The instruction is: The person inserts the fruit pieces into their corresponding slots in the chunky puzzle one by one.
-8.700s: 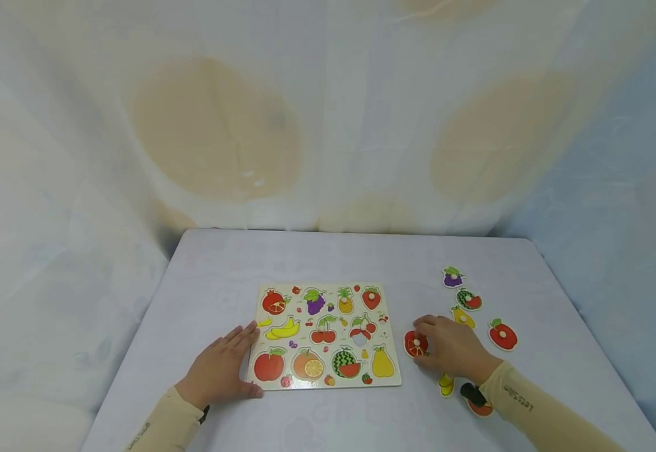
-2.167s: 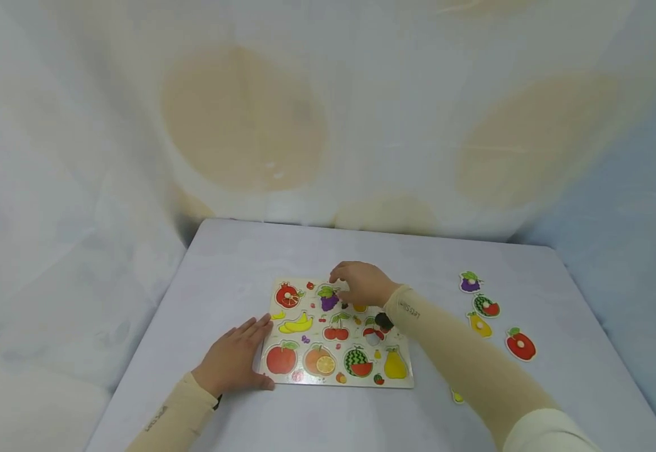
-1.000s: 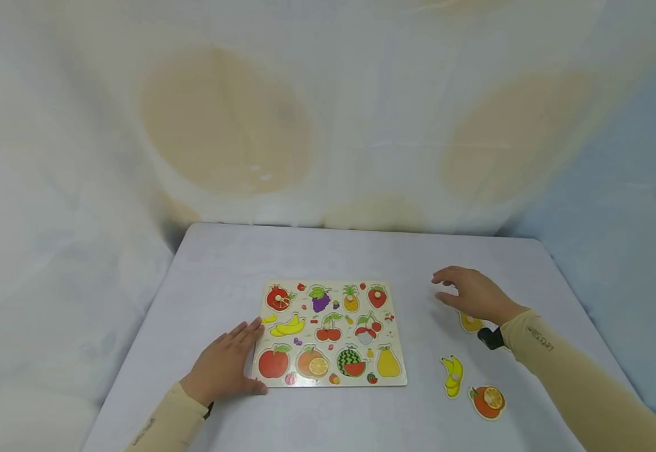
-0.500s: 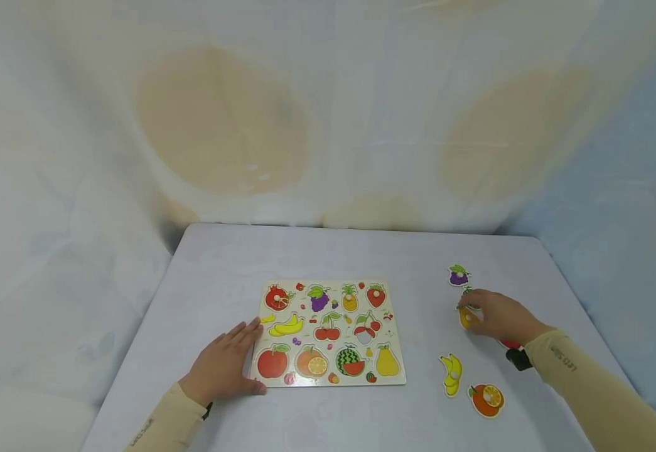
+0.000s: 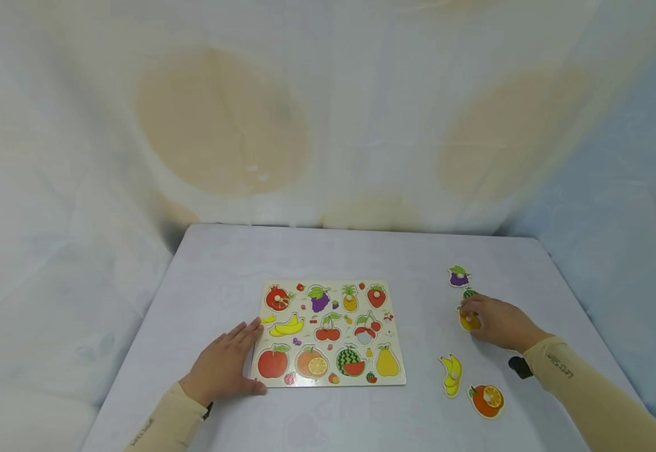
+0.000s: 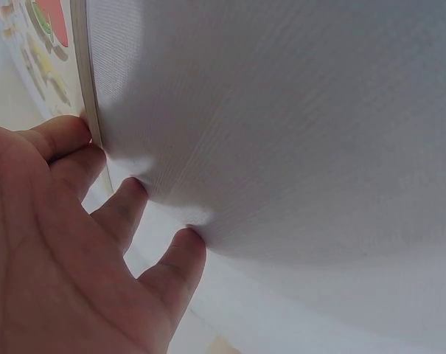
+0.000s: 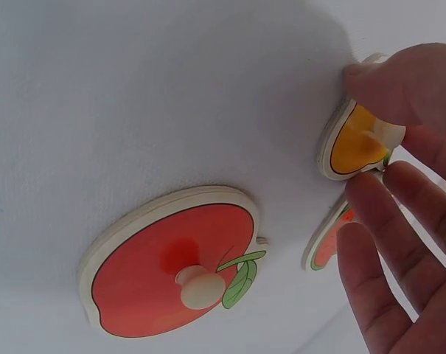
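Note:
A wooden fruit puzzle board (image 5: 305,289) lies on the table. My left hand (image 5: 220,367) rests with extended fingers along its left edge, and in the left wrist view the fingertips (image 6: 186,240) touch the board's side and the cloth. To the right, my right hand (image 5: 500,321) has thumb and fingers around a yellow pear piece (image 5: 469,322) with a white knob. The right wrist view shows the thumb at the rim of this pear piece (image 7: 348,151), which lies on the cloth. My hand partly covers a watermelon piece (image 5: 469,292) just behind it.
Also on the table (image 5: 215,251) are a grape piece (image 5: 459,276), a banana piece (image 5: 451,375) and an orange piece (image 5: 487,400). A red apple piece (image 7: 171,273) lies near the right wrist. Patterned cloth (image 5: 361,125) hangs behind and at both sides.
The pomegranate piece, earlier under my right hand, now sits in the board's top left recess. My right hand has moved from the board back to the loose pieces, onto the pear. The left hand stays.

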The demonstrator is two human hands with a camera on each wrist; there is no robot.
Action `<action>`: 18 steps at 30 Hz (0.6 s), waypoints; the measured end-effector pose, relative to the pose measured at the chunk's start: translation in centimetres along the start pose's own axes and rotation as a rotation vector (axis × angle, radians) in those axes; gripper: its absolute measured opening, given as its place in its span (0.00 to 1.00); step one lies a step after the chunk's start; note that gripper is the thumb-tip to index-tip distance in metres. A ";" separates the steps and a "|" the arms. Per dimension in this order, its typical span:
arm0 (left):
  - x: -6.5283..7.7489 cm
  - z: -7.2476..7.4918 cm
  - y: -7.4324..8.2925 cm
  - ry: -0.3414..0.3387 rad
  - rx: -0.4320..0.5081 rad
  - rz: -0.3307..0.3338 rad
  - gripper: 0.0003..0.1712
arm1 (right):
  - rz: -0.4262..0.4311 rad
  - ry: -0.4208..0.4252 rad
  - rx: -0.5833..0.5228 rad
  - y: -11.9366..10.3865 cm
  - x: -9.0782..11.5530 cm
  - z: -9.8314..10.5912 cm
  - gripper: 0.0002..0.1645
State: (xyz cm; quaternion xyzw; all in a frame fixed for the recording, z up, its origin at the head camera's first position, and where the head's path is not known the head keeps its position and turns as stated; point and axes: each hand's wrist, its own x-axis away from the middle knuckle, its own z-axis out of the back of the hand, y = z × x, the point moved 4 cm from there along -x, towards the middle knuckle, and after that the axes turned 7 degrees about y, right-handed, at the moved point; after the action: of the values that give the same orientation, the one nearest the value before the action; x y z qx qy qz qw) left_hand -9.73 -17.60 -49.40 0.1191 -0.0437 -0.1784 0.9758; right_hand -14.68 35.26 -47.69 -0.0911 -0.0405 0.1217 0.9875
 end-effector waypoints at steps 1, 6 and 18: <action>0.0 -0.1 0.0 0.000 -0.004 0.001 0.66 | 0.000 -0.001 0.002 0.0 0.0 0.0 0.19; 0.0 -0.4 -0.2 0.009 -0.006 0.003 0.66 | 0.012 0.008 0.015 0.1 0.0 -0.1 0.18; 0.0 -0.3 -0.2 0.014 -0.008 -0.001 0.66 | 0.043 0.025 0.021 -0.3 -0.1 0.0 0.17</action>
State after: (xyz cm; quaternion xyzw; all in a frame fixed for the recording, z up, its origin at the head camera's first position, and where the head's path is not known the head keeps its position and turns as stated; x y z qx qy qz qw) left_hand -9.79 -17.69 -49.73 0.1165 -0.0363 -0.1780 0.9764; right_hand -14.70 34.94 -47.69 -0.0829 -0.0250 0.1421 0.9861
